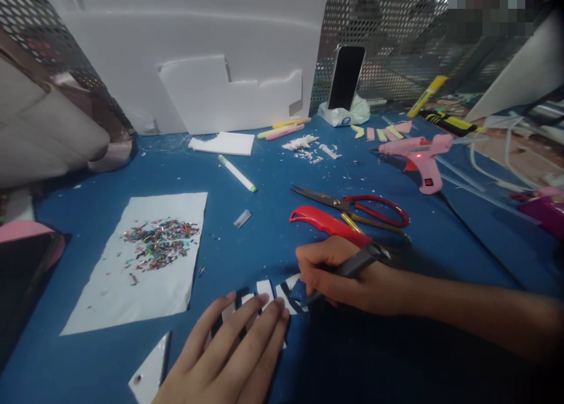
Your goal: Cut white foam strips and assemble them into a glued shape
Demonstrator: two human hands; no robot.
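My right hand (341, 275) is closed round a dark marker (359, 262), whose lower end points at a small white piece with black stripes (284, 298). A patch of blue also shows on that piece, close to the marker's tip. My left hand (240, 351) lies flat with its fingers stretched out over the piece's left part and hides much of it. Just beyond my right hand are a red-handled cutter (328, 225) and a pair of scissors (374, 209). A white triangular piece with a dark dot (150, 371) is beside my left hand.
White paper (171, 298) bears a heap of colourful bits. Farther back are a green-capped marker (238, 174), foam scraps (302, 142), a pink glue gun (418, 157) with its cord, and a propped phone (347, 78). White boards (198, 34) stand behind.
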